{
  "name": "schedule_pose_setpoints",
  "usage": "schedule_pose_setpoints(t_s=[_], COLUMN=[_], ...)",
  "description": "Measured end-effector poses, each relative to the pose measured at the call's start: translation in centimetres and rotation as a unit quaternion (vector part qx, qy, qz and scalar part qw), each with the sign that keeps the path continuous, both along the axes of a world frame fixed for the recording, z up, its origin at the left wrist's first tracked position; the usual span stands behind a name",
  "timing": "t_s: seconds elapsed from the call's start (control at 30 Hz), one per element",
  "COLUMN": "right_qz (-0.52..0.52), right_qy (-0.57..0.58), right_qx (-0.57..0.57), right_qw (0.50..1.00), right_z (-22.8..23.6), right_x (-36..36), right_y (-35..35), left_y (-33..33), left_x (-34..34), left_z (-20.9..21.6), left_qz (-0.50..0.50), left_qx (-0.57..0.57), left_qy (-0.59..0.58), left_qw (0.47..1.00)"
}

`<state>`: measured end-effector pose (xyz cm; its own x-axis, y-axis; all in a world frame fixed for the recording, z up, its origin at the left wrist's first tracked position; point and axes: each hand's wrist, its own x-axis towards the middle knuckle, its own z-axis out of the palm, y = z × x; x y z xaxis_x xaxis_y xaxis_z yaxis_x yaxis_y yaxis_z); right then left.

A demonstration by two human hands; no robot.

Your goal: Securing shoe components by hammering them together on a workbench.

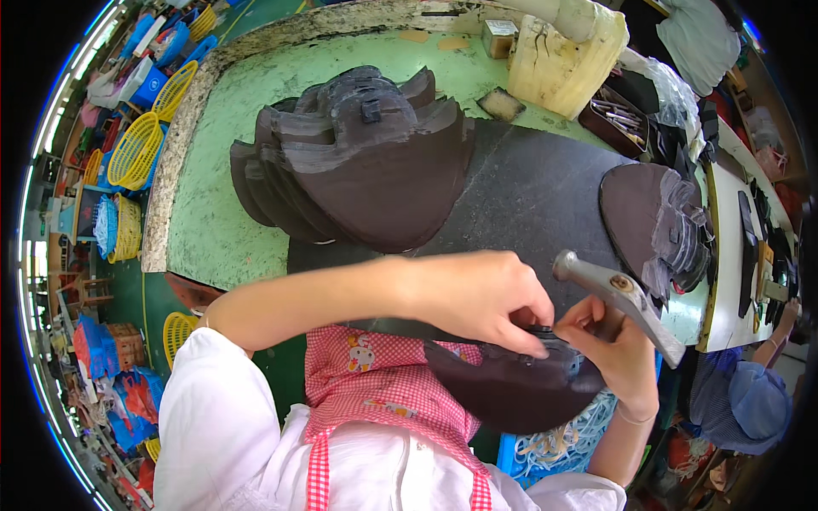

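My left hand point(490, 298) reaches across from the left, thumb and fingers closed on a small black piece point(538, 330). That piece sits at the upper edge of a dark brown, curved flat panel point(520, 387), which overhangs the near edge of the worktable. Facing it, my right hand point(613, 349) has its thumb and forefinger pinched close by the same spot. A hammer point(626, 294) is with the right hand, its metal head uppermost; the handle is mostly hidden beneath the head and hand. Whether the right fingertips also touch the small piece cannot be made out.
A large stack of similar brown panels point(375, 179) lies on the black board point(537, 187) and green tabletop point(213, 204). Another stack point(648, 213) is at the right. Beyond are a yellowish wrapped block point(562, 68) and a tool tray point(618, 119). A person point(741, 400) works at the far right.
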<state>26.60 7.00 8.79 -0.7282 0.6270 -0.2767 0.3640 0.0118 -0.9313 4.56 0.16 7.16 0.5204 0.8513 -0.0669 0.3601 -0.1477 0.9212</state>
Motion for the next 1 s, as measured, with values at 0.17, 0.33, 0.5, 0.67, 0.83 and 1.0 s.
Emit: schedule_pose_setpoints(t_s=[0.17,0.33,0.5,0.67,0.83,1.0], right_qz=[-0.062,-0.017,0.137,0.084,0.082,0.099], right_qy=[-0.055,-0.110,-0.153,-0.147,-0.139,-0.097], right_qx=[0.124,0.116,0.140,0.041,0.032,0.019], right_qw=[0.989,0.987,0.969,0.985,0.986,0.990], right_z=[-0.9,0.4,-2.0,-1.9,-1.8,-1.7], right_x=[0.0,2.2,-0.1,-0.7,-0.5,-0.5], right_y=[-0.4,-1.2,-3.3,-3.0,-2.8,-2.1], left_y=[-1.2,-2.2,-1.0,0.8,2.2,2.8], left_x=[0.8,-1.5,-1.9,-2.4,-3.0,-3.5], left_z=[-3.5,-5.2,-5.7,-6.5,-6.7,-7.1], left_qz=[0.043,0.127,0.129,0.089,0.041,0.014], left_qx=[-0.161,0.138,0.203,0.238,0.251,0.328], left_qy=[-0.060,0.125,0.188,0.184,0.154,0.142], left_qw=[0.984,0.974,0.952,0.950,0.955,0.934])
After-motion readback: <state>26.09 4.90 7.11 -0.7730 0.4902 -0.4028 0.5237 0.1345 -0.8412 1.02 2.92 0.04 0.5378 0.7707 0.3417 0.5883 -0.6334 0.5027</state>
